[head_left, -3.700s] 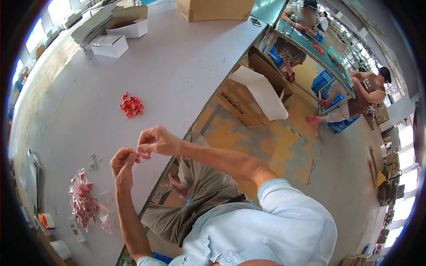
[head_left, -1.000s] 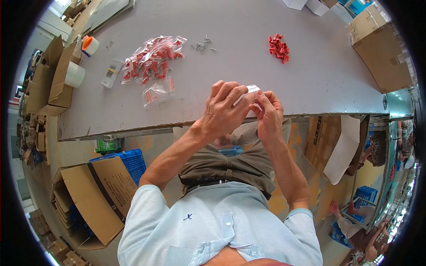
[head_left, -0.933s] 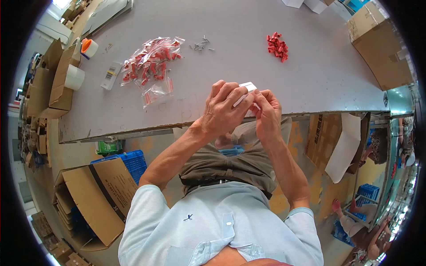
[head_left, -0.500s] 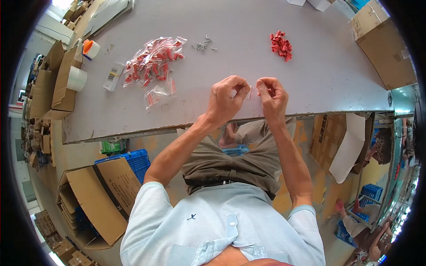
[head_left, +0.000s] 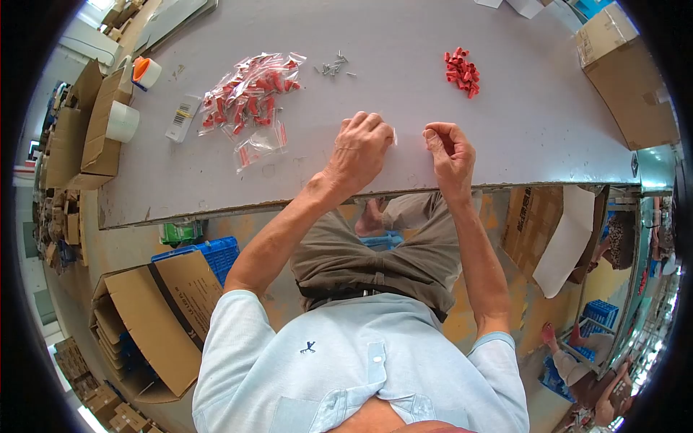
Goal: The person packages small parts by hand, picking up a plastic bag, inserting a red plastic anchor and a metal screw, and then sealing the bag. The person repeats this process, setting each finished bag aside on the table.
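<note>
1. Left hand, frame centre, over the grey table: fingers curled, pinching a small clear bag at the fingertips.
2. Right hand, near it to the right: thumb and forefinger pinched together; contents cannot be told.
3. Pile of filled bags upper left; red caps upper right.

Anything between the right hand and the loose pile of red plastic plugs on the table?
Nothing visible. Only bare grey tabletop lies between the right hand and the loose pile of red plastic plugs. The small metal screws and the clear bags of red plugs sit off to the left.
</note>
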Tool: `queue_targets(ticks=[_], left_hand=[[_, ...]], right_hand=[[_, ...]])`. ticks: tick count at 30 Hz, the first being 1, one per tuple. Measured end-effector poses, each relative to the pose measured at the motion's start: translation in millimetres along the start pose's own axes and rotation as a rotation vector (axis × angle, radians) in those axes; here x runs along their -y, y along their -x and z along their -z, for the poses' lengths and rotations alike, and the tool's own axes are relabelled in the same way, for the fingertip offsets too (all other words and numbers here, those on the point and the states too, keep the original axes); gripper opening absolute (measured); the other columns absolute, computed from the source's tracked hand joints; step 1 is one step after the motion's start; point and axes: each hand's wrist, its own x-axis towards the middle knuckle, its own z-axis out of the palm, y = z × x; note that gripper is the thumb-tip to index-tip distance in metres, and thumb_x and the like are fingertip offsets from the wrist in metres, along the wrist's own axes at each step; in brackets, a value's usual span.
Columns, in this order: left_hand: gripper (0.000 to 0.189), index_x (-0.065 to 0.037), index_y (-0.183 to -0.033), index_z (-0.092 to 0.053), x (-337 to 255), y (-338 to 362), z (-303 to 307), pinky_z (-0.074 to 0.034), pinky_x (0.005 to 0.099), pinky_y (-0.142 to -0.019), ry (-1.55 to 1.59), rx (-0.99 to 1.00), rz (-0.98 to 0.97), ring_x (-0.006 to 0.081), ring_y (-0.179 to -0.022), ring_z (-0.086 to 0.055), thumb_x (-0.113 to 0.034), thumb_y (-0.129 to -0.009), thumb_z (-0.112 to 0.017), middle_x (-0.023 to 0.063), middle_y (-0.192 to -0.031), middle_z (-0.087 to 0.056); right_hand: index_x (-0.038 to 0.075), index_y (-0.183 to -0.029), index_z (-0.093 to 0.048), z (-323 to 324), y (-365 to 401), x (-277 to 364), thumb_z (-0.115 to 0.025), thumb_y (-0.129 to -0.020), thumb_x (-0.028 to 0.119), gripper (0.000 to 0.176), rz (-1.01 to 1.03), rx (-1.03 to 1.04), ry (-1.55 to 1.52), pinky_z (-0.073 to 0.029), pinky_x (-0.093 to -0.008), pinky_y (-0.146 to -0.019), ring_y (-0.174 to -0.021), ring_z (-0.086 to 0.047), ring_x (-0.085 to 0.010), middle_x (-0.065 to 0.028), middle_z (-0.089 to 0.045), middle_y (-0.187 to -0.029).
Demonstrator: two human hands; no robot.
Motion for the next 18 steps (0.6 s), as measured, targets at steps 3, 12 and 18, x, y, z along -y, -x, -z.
queue_targets(ticks=[3,12,18], left_hand=[[0.011,-0.003,-0.106,-0.072,-5.3,-4.1,11.0,-0.050,0.0292,-0.087,0.497,0.078,0.405,0.0122,-0.092,-0.061,-0.011,-0.098,-0.071,0.0034,-0.096,-0.068],[0.013,-0.003,-0.109,-0.070,-30.7,4.5,-10.3,-0.049,0.0259,-0.086,1.294,-0.041,0.530,0.0079,-0.092,-0.058,-0.013,-0.102,-0.069,-0.0004,-0.097,-0.066],[0.012,-0.003,-0.109,-0.071,-32.3,2.8,2.3,-0.048,0.0273,-0.087,1.330,-0.007,0.579,0.0081,-0.094,-0.058,-0.012,-0.103,-0.066,0.0016,-0.098,-0.066]], right_hand=[[0.002,-0.113,-0.073,2.0,-1.4,3.8,-0.073,-0.099,0.021,0.023,-0.031,0.031,-0.055,-0.053,-0.0240,-0.074,-0.082,-0.064,-0.0065,-0.0028,-0.073,-0.095],[0.001,-0.119,-0.070,-3.6,8.7,33.0,-0.076,-0.098,0.022,0.030,-0.181,0.255,-0.404,-0.056,-0.0268,-0.083,-0.093,-0.065,-0.0111,-0.0064,-0.071,-0.108],[0.002,-0.106,-0.071,1.7,6.6,29.6,-0.075,-0.098,0.015,0.015,-0.159,0.225,-0.482,-0.055,-0.0261,-0.083,-0.091,-0.065,-0.0101,-0.0041,-0.071,-0.099]])
